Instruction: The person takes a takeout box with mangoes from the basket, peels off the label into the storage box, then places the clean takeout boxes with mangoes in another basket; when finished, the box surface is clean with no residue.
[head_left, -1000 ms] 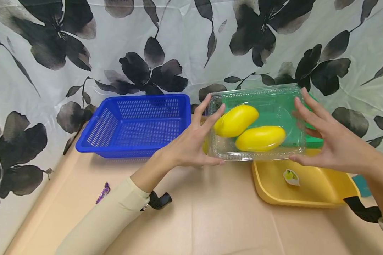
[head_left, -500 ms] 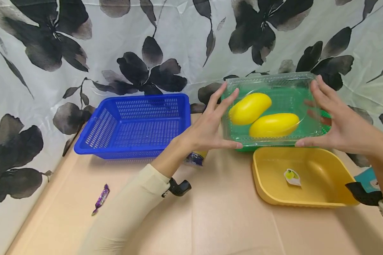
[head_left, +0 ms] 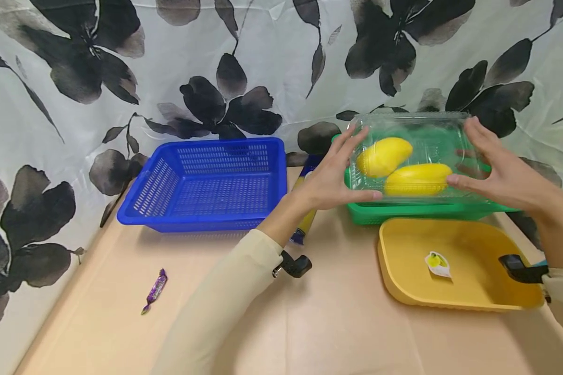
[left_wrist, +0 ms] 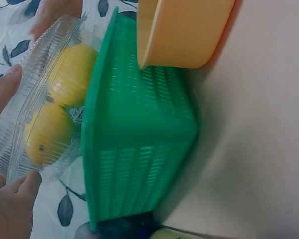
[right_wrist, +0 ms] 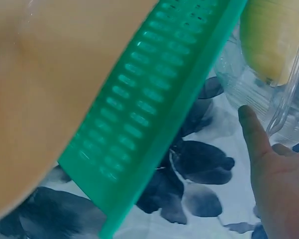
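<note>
Both hands hold a clear plastic clamshell box (head_left: 431, 121) from its two ends. Inside lie two yellow mangoes, one slanted (head_left: 386, 156) and one lying level (head_left: 418, 179). My left hand (head_left: 326, 179) grips the left end, thumb along the near edge and fingers up the side. At the other end, my right hand (head_left: 511, 174) spans the box the same way, some fingers seen through the plastic. Under the box is a green slotted basket (head_left: 417, 212). In the left wrist view the box (left_wrist: 27, 117) shows just above the basket's rim (left_wrist: 89, 149).
A yellow tub (head_left: 455, 294) with a fruit sticker (head_left: 438, 264) stands in front of the green basket. A blue basket (head_left: 202, 226) is at left. A purple wrapped candy (head_left: 155, 291) lies front left. Behind the left wrist is a yellow-and-blue packet (head_left: 305, 226).
Both hands have carried the clamshell box with the mangoes to the right, first raising it, then lowering it over the green basket. The packet behind the left wrist shows more.
</note>
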A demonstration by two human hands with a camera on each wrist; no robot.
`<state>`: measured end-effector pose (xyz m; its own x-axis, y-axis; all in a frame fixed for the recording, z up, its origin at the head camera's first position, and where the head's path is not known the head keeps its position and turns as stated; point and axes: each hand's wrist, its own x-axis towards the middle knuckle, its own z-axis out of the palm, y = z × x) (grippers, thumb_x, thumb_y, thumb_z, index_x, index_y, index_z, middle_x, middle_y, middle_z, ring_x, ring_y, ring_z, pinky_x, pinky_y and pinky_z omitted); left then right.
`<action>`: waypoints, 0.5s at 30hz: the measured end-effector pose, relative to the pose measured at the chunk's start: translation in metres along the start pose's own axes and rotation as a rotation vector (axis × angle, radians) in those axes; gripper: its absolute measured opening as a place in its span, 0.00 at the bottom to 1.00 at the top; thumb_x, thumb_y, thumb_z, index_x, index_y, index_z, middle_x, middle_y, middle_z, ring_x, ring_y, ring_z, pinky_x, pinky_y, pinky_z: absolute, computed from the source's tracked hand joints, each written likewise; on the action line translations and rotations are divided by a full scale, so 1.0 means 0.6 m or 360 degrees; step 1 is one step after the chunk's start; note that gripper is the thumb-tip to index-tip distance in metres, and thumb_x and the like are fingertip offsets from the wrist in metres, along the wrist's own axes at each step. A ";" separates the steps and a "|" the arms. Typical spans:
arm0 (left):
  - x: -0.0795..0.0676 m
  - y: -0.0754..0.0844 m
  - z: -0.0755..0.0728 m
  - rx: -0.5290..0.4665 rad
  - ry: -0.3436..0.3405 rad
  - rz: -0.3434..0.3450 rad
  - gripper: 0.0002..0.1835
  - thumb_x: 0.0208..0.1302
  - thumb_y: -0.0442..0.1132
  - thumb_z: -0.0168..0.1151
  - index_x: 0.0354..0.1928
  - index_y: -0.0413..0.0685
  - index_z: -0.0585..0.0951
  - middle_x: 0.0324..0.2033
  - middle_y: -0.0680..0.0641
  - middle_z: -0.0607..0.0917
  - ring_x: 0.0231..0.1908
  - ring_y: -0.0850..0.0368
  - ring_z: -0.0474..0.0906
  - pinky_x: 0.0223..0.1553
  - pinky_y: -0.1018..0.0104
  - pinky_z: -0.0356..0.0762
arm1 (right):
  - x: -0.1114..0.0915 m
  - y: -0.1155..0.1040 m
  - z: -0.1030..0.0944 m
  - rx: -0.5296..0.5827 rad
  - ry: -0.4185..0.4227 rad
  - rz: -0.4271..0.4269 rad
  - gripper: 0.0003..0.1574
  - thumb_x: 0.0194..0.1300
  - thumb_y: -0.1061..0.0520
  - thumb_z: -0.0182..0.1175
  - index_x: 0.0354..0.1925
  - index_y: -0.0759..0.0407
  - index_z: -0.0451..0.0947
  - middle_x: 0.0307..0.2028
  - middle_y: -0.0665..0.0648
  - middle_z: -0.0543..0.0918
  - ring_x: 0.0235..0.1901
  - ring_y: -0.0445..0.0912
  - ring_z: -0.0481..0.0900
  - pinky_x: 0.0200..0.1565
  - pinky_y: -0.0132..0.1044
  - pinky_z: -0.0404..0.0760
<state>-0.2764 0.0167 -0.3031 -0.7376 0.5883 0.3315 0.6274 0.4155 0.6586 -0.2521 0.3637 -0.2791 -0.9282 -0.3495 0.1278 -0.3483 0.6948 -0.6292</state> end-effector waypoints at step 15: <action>0.034 -0.015 0.031 0.0173 -0.0180 -0.0258 0.59 0.58 0.70 0.69 0.83 0.69 0.44 0.82 0.57 0.36 0.81 0.54 0.40 0.77 0.47 0.56 | 0.031 0.055 0.006 -0.0132 -0.0146 0.0186 0.60 0.76 0.46 0.58 0.82 0.47 0.25 0.82 0.58 0.26 0.79 0.65 0.24 0.68 0.79 0.34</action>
<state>-0.2924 0.0382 -0.3149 -0.8021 0.5792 0.1454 0.5307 0.5796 0.6184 -0.2803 0.3781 -0.3003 -0.9484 -0.3167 -0.0156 -0.2519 0.7823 -0.5697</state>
